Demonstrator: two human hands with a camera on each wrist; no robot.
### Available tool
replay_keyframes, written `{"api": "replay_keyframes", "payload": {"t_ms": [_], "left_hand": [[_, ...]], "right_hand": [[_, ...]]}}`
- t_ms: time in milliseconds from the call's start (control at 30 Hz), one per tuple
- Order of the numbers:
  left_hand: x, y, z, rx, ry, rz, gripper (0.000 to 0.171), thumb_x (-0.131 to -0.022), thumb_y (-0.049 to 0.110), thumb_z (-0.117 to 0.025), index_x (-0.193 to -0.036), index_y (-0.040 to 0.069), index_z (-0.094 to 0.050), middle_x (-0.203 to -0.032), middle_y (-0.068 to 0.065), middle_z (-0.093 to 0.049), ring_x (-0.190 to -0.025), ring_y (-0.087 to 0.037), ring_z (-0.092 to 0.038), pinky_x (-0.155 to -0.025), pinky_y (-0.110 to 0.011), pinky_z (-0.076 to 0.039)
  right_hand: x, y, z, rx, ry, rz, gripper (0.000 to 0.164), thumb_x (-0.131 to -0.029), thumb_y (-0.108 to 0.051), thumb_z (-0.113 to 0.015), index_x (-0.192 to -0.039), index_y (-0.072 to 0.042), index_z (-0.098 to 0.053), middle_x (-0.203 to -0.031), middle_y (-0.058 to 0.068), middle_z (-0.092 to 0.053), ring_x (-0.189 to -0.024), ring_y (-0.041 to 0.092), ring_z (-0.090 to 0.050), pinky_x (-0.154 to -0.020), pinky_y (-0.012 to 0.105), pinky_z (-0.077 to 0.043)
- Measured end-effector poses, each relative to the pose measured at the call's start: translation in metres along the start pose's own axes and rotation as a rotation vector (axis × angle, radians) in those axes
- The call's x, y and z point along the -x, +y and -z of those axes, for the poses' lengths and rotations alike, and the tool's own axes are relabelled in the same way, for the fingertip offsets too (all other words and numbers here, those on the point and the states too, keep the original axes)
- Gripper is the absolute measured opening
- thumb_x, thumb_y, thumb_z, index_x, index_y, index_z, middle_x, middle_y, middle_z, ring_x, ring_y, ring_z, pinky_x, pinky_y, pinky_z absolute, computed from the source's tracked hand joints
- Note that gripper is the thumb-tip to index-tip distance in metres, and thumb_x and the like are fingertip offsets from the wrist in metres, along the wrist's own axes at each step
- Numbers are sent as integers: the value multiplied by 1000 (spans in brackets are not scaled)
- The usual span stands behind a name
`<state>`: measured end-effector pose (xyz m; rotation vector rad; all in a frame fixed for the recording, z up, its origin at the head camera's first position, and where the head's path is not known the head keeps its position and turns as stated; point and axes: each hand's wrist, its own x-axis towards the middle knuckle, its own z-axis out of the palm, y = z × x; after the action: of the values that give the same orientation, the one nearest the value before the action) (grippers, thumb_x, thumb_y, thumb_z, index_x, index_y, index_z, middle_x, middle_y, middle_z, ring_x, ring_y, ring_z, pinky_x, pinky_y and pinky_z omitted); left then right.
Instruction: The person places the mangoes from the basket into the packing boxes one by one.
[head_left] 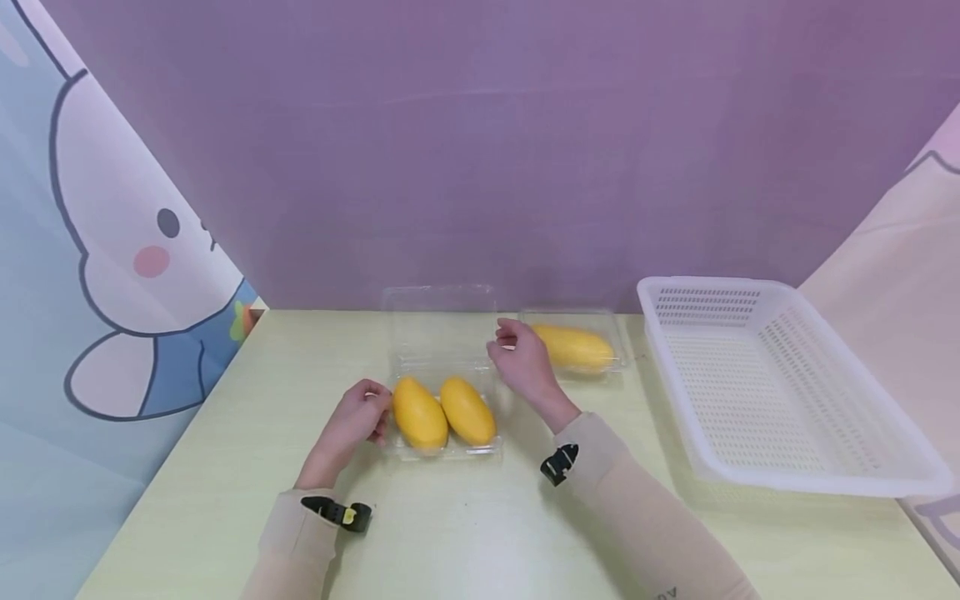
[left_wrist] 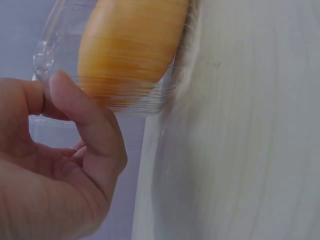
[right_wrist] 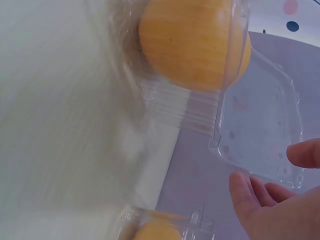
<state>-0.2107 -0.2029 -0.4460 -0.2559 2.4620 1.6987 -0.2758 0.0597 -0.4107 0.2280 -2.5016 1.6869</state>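
Two yellow mangoes [head_left: 420, 414] lie side by side in a clear plastic clamshell box [head_left: 442, 452], whose lid [head_left: 442, 325] stands open at the back. At the box's left side, my left hand [head_left: 352, 421] pinches the rim between thumb and forefinger [left_wrist: 82, 112]. My right hand [head_left: 525, 362] is beside the lid's right edge; in the right wrist view its thumb [right_wrist: 306, 153] and fingers are parted, with a gap between them and no firm hold on the lid. Behind that hand is a second clear box [head_left: 618, 337] with a yellow mango [head_left: 577, 347] inside, partly hidden by the hand.
A white perforated plastic basket [head_left: 678, 400] stands at the right of the pale table [head_left: 465, 533]. A purple cloth wall [head_left: 480, 167] rises behind the table, and a cartoon-printed cloth [head_left: 112, 250] hangs on the left.
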Motion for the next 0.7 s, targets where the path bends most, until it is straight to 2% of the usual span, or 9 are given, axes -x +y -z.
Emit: {"api": "replay_keyframes", "payload": {"t_ms": [333, 700], "left_hand": [[0, -1, 0, 8, 6, 0, 23, -100, 13, -48, -117, -2, -48, -80, -9, -52, -62, -19, -50, -54, -29, -52], [-1, 0, -2, 29, 14, 6, 24, -100, 12, -49, -118, -3, -48, -83, -11, -53, -64, -19, -51, -56, -29, -51]], "right_hand": [[1, -6, 9, -29, 6, 60, 41, -93, -4, -63, -132, 5, -61, -115, 19, -67, -108, 32, -64, -96, 41, -53], [6, -17, 19, -67, -2, 57, 36, -96, -8, -63, -131, 4, -62, -119, 17, -67, -112, 31, -63, -99, 41, -52]]}}
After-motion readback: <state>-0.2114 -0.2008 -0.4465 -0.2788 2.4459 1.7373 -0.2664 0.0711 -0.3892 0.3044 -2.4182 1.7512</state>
